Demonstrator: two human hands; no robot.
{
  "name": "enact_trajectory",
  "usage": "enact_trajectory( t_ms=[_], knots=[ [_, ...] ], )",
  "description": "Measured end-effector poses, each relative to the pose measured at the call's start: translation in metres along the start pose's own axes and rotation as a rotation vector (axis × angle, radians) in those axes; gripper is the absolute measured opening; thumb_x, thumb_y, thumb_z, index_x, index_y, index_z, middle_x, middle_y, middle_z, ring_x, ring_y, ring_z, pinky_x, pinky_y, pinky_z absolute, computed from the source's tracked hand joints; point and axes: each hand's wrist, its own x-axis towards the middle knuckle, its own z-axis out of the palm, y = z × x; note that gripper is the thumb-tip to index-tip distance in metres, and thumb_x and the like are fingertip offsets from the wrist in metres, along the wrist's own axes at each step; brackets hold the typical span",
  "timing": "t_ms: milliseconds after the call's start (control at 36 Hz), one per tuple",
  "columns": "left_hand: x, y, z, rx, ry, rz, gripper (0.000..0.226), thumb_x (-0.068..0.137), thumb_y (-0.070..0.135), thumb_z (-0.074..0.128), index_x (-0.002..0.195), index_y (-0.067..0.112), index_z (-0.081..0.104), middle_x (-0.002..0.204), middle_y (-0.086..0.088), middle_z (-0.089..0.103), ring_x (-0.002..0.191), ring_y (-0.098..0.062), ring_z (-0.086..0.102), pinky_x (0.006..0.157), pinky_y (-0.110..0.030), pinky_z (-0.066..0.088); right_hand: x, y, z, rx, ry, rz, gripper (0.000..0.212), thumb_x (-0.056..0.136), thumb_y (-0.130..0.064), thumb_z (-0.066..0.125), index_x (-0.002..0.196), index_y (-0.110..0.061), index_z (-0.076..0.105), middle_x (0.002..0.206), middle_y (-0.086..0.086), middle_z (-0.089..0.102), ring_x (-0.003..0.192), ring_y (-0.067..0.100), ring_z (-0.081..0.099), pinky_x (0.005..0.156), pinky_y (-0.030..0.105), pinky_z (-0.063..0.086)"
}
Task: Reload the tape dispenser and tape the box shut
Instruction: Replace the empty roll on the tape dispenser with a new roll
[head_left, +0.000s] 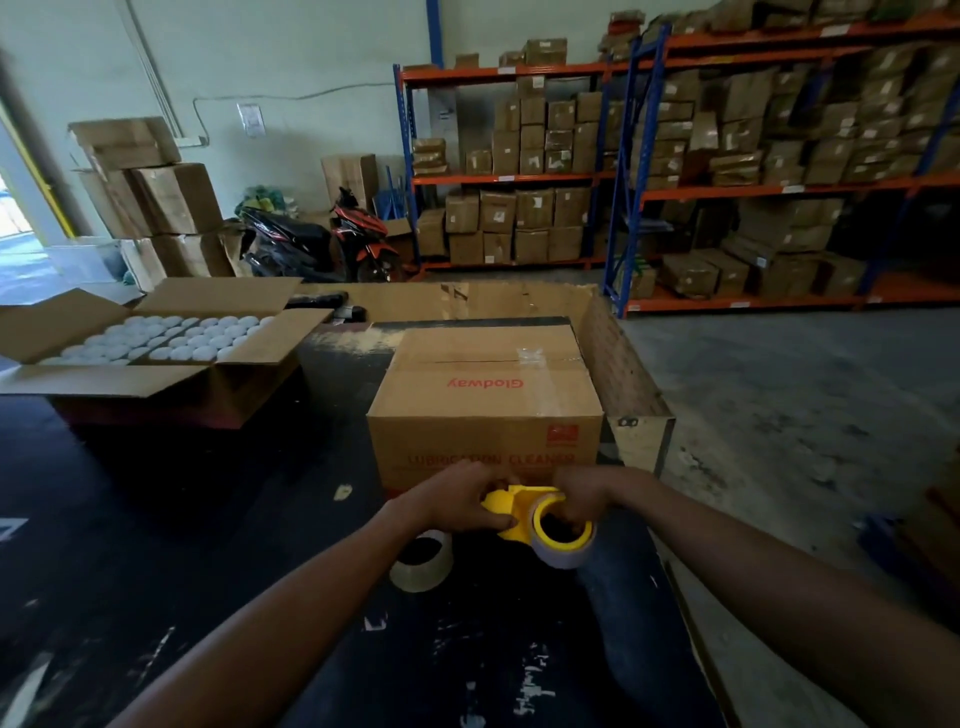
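Closest to us, our left hand (460, 501) closes its grip around the body of the yellow tape dispenser (511, 512), while our right hand (584, 499) pinches the tape roll (563, 540) seated on it, fingers at the roll's top edge. Just left of the dispenser and a little nearer, a spare roll (422, 561) lies flat on the dark surface (182, 493). Right behind our hands stands the closed box (488, 400), clear tape partly along its top seam. Farther left sits an open carton (156, 343) of white lids. Beyond are a motorbike (322, 244) and shelves (675, 171) of boxes.
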Motion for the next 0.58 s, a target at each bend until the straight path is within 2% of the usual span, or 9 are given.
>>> enact_trajectory(
  t_ms=[111, 167, 250, 306, 361, 417, 472, 528, 583],
  knots=[
    [-0.008, -0.002, -0.017, -0.003, 0.117, 0.083, 0.043, 0.087, 0.039, 0.077, 0.126, 0.03, 0.061, 0.111, 0.013, 0.07, 0.098, -0.003, 0.064, 0.084, -0.025, 0.051, -0.011, -0.006, -0.027, 0.066, 0.049, 0.019, 0.017, 0.091, -0.016, 0.056, 0.074, -0.017, 0.057, 0.079, 0.008, 0.062, 0.065, 0.022, 0.06, 0.058, 0.035, 0.051],
    [-0.012, -0.003, -0.027, -0.008, 0.182, 0.105, 0.044, 0.088, 0.042, 0.076, 0.128, 0.033, 0.06, 0.113, 0.016, 0.068, 0.101, -0.001, 0.064, 0.087, -0.027, 0.052, -0.017, -0.011, -0.044, 0.078, 0.084, 0.005, 0.016, 0.091, -0.012, 0.053, 0.077, -0.018, 0.059, 0.083, 0.007, 0.065, 0.07, 0.021, 0.061, 0.063, 0.037, 0.054],
    [-0.014, -0.003, -0.04, -0.016, 0.314, 0.15, 0.052, 0.091, 0.046, 0.071, 0.138, 0.034, 0.052, 0.131, 0.014, 0.064, 0.119, -0.002, 0.061, 0.101, -0.032, 0.053, -0.029, -0.02, -0.075, 0.055, 0.159, -0.008, 0.01, 0.095, -0.017, 0.054, 0.091, -0.017, 0.064, 0.096, 0.007, 0.069, 0.083, 0.018, 0.066, 0.075, 0.04, 0.056],
    [-0.017, -0.001, -0.05, -0.08, 0.479, 0.17, 0.057, 0.093, 0.046, 0.07, 0.143, 0.03, 0.048, 0.141, 0.009, 0.058, 0.129, -0.004, 0.055, 0.108, -0.035, 0.047, -0.038, -0.029, -0.101, 0.018, 0.255, 0.009, 0.005, 0.097, -0.019, 0.055, 0.097, -0.019, 0.06, 0.098, 0.003, 0.064, 0.086, 0.015, 0.063, 0.075, 0.035, 0.054],
    [-0.013, 0.003, -0.056, -0.111, 0.69, 0.17, 0.057, 0.093, 0.041, 0.071, 0.142, 0.022, 0.048, 0.143, 0.003, 0.055, 0.132, -0.011, 0.051, 0.11, -0.037, 0.043, -0.047, -0.036, -0.126, -0.014, 0.389, 0.021, 0.005, 0.098, -0.02, 0.055, 0.099, -0.018, 0.059, 0.099, 0.005, 0.062, 0.088, 0.018, 0.06, 0.078, 0.038, 0.053],
    [-0.008, 0.009, -0.061, -0.121, 0.909, 0.141, 0.053, 0.091, 0.031, 0.075, 0.135, 0.016, 0.05, 0.134, -0.003, 0.056, 0.125, -0.019, 0.054, 0.106, -0.04, 0.046, -0.055, -0.044, -0.148, -0.034, 0.499, 0.016, 0.007, 0.098, -0.02, 0.054, 0.102, -0.016, 0.058, 0.1, 0.009, 0.062, 0.089, 0.022, 0.059, 0.079, 0.041, 0.052],
    [-0.004, 0.017, -0.069, -0.172, 1.089, 0.078, 0.046, 0.091, 0.025, 0.076, 0.126, 0.015, 0.049, 0.121, -0.004, 0.055, 0.112, -0.019, 0.057, 0.101, -0.033, 0.047, -0.062, -0.053, -0.169, -0.057, 0.58, 0.003, 0.01, 0.098, -0.024, 0.055, 0.103, -0.016, 0.057, 0.098, 0.01, 0.063, 0.086, 0.024, 0.06, 0.076, 0.042, 0.051],
    [-0.002, 0.028, -0.078, -0.307, 1.148, 0.01, 0.035, 0.094, 0.022, 0.073, 0.119, 0.016, 0.049, 0.11, -0.002, 0.056, 0.097, -0.009, 0.056, 0.09, -0.02, 0.045, -0.07, -0.063, -0.189, -0.082, 0.665, -0.017, 0.01, 0.096, -0.027, 0.057, 0.098, -0.017, 0.057, 0.092, 0.007, 0.062, 0.081, 0.024, 0.06, 0.073, 0.044, 0.053],
    [0.002, 0.038, -0.089, -0.495, 1.069, -0.032, 0.022, 0.099, 0.021, 0.066, 0.116, 0.016, 0.053, 0.102, 0.002, 0.059, 0.087, 0.0, 0.057, 0.077, -0.014, 0.046, -0.077, -0.074, -0.207, -0.122, 0.733, -0.045, 0.008, 0.093, -0.024, 0.058, 0.095, -0.016, 0.055, 0.089, 0.006, 0.06, 0.078, 0.024, 0.059, 0.07, 0.044, 0.052]
  ],
)
